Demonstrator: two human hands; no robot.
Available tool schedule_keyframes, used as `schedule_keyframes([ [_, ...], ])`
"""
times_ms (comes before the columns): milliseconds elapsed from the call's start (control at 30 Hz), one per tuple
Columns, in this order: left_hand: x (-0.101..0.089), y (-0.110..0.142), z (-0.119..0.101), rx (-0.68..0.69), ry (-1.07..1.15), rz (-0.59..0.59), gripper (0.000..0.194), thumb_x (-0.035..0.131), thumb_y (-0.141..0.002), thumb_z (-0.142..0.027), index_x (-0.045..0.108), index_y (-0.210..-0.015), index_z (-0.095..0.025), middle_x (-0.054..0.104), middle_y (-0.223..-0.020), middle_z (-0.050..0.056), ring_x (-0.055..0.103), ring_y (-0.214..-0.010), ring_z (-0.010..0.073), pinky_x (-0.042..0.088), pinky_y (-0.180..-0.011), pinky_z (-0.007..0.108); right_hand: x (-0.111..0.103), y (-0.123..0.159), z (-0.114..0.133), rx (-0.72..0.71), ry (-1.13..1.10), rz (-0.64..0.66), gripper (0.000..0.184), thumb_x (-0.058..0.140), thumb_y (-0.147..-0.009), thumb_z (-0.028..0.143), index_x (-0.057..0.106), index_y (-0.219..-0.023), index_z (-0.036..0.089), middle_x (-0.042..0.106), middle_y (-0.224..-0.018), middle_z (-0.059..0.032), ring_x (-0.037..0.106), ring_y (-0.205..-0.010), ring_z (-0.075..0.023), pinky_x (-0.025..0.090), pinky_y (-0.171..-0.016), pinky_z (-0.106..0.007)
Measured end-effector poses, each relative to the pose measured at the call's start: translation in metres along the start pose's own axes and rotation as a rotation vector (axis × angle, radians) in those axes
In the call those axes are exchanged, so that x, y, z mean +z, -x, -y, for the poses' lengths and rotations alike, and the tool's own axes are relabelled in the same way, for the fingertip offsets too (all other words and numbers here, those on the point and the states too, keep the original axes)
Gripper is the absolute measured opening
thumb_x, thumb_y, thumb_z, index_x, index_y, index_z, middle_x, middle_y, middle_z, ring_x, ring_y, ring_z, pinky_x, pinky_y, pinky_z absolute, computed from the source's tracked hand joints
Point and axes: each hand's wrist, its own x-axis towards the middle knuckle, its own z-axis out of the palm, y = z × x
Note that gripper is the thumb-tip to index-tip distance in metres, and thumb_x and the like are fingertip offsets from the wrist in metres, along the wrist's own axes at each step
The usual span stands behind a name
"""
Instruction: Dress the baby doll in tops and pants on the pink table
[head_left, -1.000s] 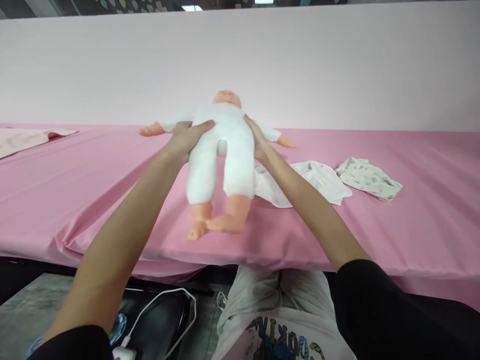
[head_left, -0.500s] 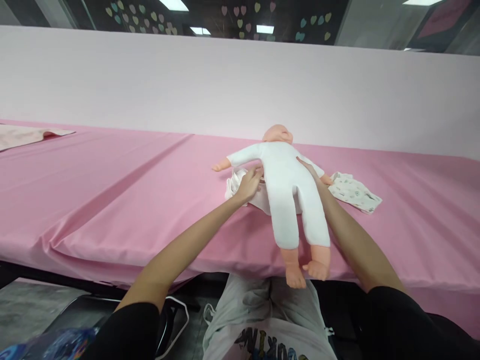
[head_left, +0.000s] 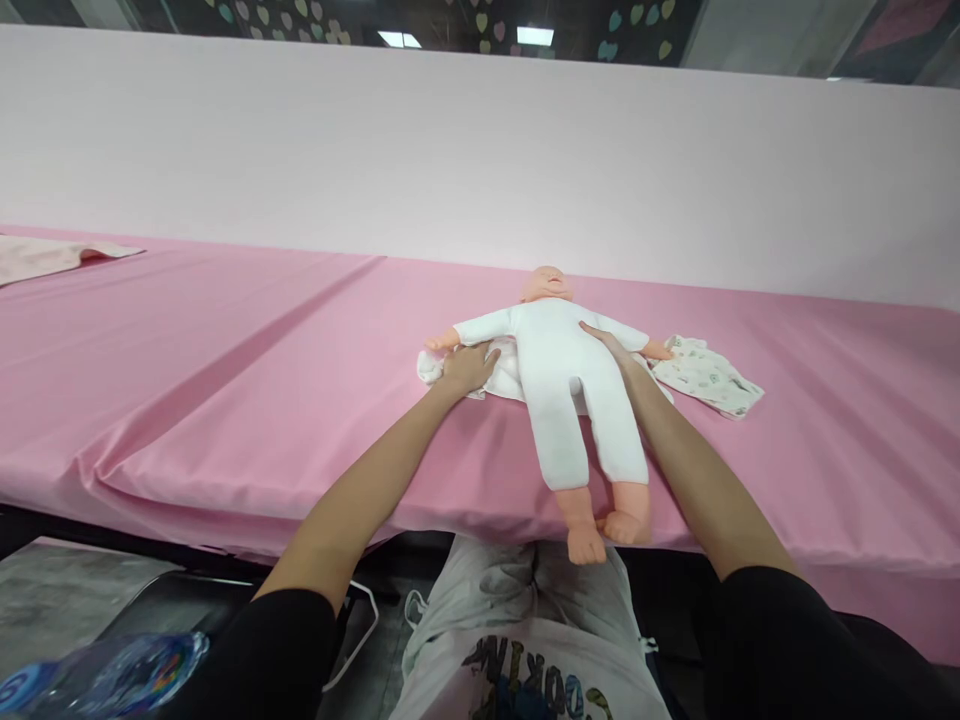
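Observation:
A baby doll (head_left: 551,345) with a white cloth body lies face up, its feet over the near edge of the pink-covered table. Under its back is a white baby garment (head_left: 506,372), spread out on both sides and partly hidden. My left hand (head_left: 469,368) is closed on the garment's left part, beneath the doll's arm. Against the doll's side rests my right hand (head_left: 611,350), its thumb on the chest; the other fingers are hidden around the side. Near the doll's right-side hand lies a small patterned baby garment (head_left: 709,378).
The pink cover (head_left: 262,400) has folds and hangs over the front edge. At the far left lies a pale pink cloth (head_left: 52,258). A white wall (head_left: 450,160) stands behind the table. Below left, a plastic bottle (head_left: 127,675) is on a dark chair (head_left: 180,605).
The doll's head and upper body have come down onto the garment. My left hand has moved left, and the garment's left part has shifted left with it. My right hand stays at the doll's side.

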Motion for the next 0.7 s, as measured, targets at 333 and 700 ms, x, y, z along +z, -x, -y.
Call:
schedule_keyframes([
  [333, -0.002, -0.007, 0.017, -0.11, -0.037, -0.053, 0.049, 0.025, -0.095, -0.038, 0.063, -0.118, -0.017, 0.06, -0.129, 0.015, 0.05, -0.123, 0.0308, 0.035, -0.103, 0.047, -0.01, -0.012, -0.002, 0.159, -0.084, 0.204, 0.041, 0.04, -0.094, 0.049, 0.062, -0.105, 0.016, 0.071, -0.094, -0.0113, 0.067, -0.089, -0.0211, 0.056, -0.08, -0.032],
  [700, -0.002, -0.007, 0.016, -0.148, -0.003, -0.068, 0.049, 0.027, -0.095, -0.037, 0.063, -0.118, -0.012, 0.062, -0.123, 0.017, 0.052, -0.121, 0.0316, 0.033, -0.105, 0.045, 0.041, 0.013, 0.09, -0.475, 1.033, -0.21, 0.031, 0.053, -0.086, 0.016, 0.06, -0.116, 0.014, 0.062, -0.118, -0.0142, 0.056, -0.114, -0.0286, 0.042, -0.099, -0.039],
])
